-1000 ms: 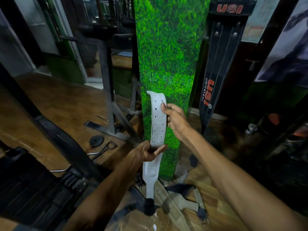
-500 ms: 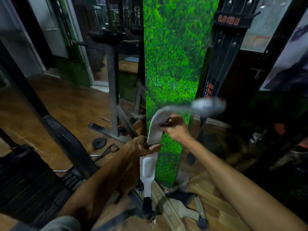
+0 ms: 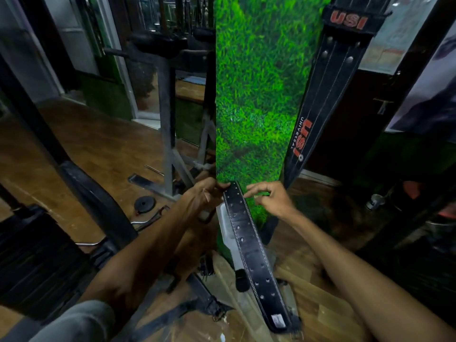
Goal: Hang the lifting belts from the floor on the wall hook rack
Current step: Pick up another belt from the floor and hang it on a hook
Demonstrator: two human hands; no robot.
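Both forearms are bare, with no sleeves, watch or rings showing on the left hand (image 3: pixel 206 195) or the right hand (image 3: pixel 272 199). A grey trouser knee (image 3: pixel 79 322) fills the lower left corner.

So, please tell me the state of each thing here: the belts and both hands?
black studded belt: held up by its top end, the rest hanging toward the floor
left hand: pinches the belt's top end
right hand: open, fingers spread beside the belt, not touching it
white belt: hangs behind the black one, mostly hidden
USI belt: hanging on the wall
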